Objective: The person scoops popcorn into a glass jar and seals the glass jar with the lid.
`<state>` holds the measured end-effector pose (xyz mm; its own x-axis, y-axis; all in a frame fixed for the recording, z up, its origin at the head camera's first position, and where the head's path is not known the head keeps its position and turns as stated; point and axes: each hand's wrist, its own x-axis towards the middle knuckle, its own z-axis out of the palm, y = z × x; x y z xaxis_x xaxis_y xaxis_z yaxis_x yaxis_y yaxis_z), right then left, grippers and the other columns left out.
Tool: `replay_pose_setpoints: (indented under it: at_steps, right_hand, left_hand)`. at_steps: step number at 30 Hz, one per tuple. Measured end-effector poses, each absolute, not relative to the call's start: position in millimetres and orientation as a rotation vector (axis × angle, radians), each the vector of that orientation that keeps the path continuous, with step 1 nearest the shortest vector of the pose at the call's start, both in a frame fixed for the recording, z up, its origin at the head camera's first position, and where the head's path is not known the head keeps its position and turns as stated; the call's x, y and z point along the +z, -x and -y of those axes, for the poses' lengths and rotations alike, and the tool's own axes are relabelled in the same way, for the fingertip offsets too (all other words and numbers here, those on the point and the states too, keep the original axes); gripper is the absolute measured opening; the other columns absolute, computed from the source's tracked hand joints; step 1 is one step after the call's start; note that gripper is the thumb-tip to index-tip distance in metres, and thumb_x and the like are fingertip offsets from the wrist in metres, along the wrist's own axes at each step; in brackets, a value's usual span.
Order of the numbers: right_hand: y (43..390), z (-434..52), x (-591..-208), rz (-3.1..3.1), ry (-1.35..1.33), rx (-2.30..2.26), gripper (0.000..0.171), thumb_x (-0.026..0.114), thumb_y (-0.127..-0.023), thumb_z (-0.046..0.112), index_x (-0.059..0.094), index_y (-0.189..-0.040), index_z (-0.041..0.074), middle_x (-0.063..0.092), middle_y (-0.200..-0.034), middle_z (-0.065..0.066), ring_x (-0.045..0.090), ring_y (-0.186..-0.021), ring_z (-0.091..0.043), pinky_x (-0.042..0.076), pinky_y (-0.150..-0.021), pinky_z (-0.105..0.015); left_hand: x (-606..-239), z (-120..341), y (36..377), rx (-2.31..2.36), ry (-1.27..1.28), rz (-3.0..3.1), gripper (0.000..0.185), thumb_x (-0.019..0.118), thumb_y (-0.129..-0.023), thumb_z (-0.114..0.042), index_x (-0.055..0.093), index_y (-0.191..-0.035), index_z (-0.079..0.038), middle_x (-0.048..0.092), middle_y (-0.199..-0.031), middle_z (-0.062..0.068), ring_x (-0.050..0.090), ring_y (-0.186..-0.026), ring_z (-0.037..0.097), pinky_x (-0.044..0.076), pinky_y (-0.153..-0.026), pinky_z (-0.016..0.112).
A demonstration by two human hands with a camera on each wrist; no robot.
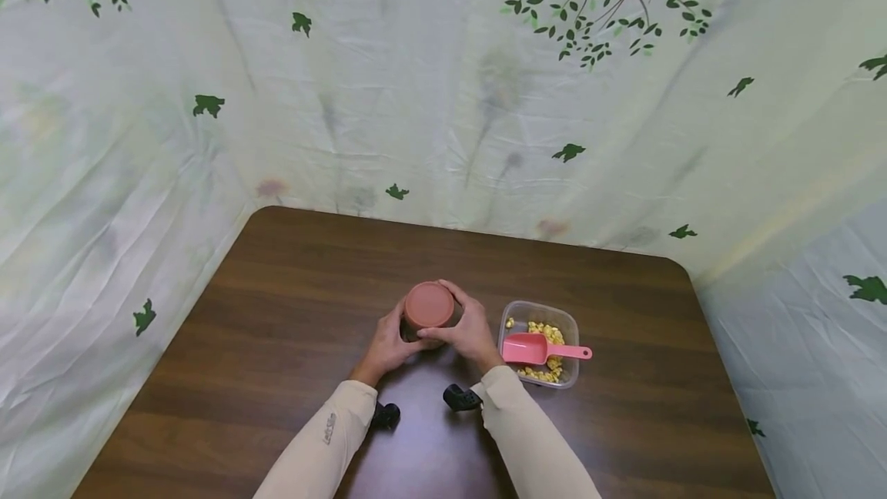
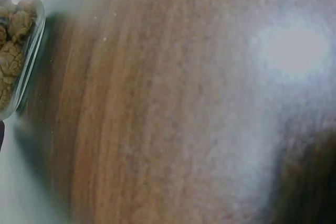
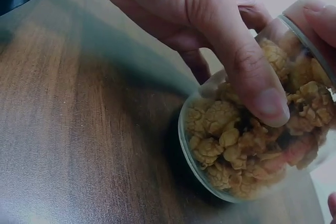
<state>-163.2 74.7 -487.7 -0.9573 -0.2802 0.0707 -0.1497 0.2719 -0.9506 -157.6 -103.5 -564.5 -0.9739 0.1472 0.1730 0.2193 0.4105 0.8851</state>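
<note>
A clear glass jar (image 3: pixel 252 150) full of yellowish puffed snack pieces stands on the brown table (image 1: pixel 277 314), capped with a red-brown lid (image 1: pixel 430 304). Both hands wrap it: my left hand (image 1: pixel 388 341) grips it from the left, and my right hand (image 1: pixel 467 329) grips it from the right, its thumb (image 3: pixel 247 72) pressed on the glass. In the head view the hands and the lid hide the jar's body. The left wrist view shows neither the left hand nor the jar.
Just right of the right hand sits a clear plastic tub (image 1: pixel 571 329) of the same snack, with a pink scoop (image 1: pixel 543 348) lying in it; the tub's corner (image 2: pixel 31 51) shows in the left wrist view. A leaf-patterned cloth (image 1: pixel 443 98) hangs behind and beside the table.
</note>
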Motion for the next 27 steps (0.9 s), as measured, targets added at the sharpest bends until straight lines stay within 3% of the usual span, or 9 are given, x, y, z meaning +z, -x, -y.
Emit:
replay_pose_setpoints:
  at_steps: [7, 13, 17, 21, 24, 27]
  right_hand:
    - [174.3, -75.1, -520.7, -2.389, 0.354, -1.794, 0.089, 0.09, -0.065, 0.015, 0.045, -0.143, 0.013, 0.056, -0.136, -0.004, 0.049, -0.126, -0.022, 0.031, -0.109, -0.051]
    - [176.1, -76.8, -528.3, -2.364, 0.39, -1.813, 0.089, 0.09, -0.066, 0.017, 0.045, -0.143, 0.015, 0.056, -0.135, -0.004, 0.048, -0.126, -0.023, 0.031, -0.109, -0.052]
    - [178.9, -78.0, -524.4, -2.333, 0.415, -1.792, 0.089, 0.089, -0.067, 0.016, 0.043, -0.144, 0.017, 0.054, -0.137, -0.003, 0.047, -0.126, -0.023, 0.032, -0.108, -0.052]
    - [174.0, -80.1, -497.3, -2.26, 0.394, -1.741, 0.092, 0.086, -0.073, 0.013, 0.034, -0.149, 0.012, 0.046, -0.144, -0.011, 0.042, -0.132, -0.029, 0.028, -0.11, -0.056]
    - [171.2, -83.5, -491.1, -2.23, 0.335, -1.72, 0.095, 0.082, -0.078, 0.022, 0.026, -0.153, 0.015, 0.034, -0.152, -0.014, 0.03, -0.14, -0.032, 0.021, -0.112, -0.059]
    - [173.1, -91.7, -498.7, -2.323, 0.287, -1.641, 0.096, 0.078, -0.08, 0.04, 0.021, -0.155, 0.024, 0.024, -0.158, -0.007, 0.021, -0.144, -0.029, 0.019, -0.113, -0.059]
  left_hand:
    - [-565.4, 102.7, 158.6, -1.64, 0.313, 2.59, 0.091, 0.09, -0.066, -0.024, 0.042, -0.141, -0.003, 0.057, -0.13, 0.021, 0.052, -0.122, 0.034, 0.038, -0.104, 0.052]
    - [-564.3, 103.3, 157.3, -1.695, 0.303, 2.58, 0.09, 0.09, -0.066, -0.02, 0.042, -0.141, -0.003, 0.056, -0.131, 0.022, 0.051, -0.123, 0.035, 0.036, -0.106, 0.053]
    - [-562.2, 104.2, 159.0, -1.713, 0.265, 2.618, 0.091, 0.089, -0.067, -0.02, 0.04, -0.142, -0.003, 0.053, -0.135, 0.021, 0.049, -0.125, 0.034, 0.035, -0.107, 0.053]
    - [-559.8, 104.3, 160.8, -1.716, 0.239, 2.661, 0.093, 0.089, -0.068, -0.022, 0.037, -0.144, -0.003, 0.05, -0.138, 0.021, 0.046, -0.128, 0.034, 0.033, -0.108, 0.053]
    - [-558.2, 106.2, 162.1, -1.719, 0.262, 2.673, 0.099, 0.09, -0.066, -0.023, 0.035, -0.145, -0.003, 0.047, -0.141, 0.02, 0.043, -0.13, 0.034, 0.031, -0.109, 0.053]
    - [-552.6, 113.1, 161.6, -1.688, 0.276, 2.739, 0.107, 0.091, -0.065, -0.029, 0.029, -0.149, -0.006, 0.041, -0.146, 0.019, 0.037, -0.135, 0.035, 0.029, -0.11, 0.055]
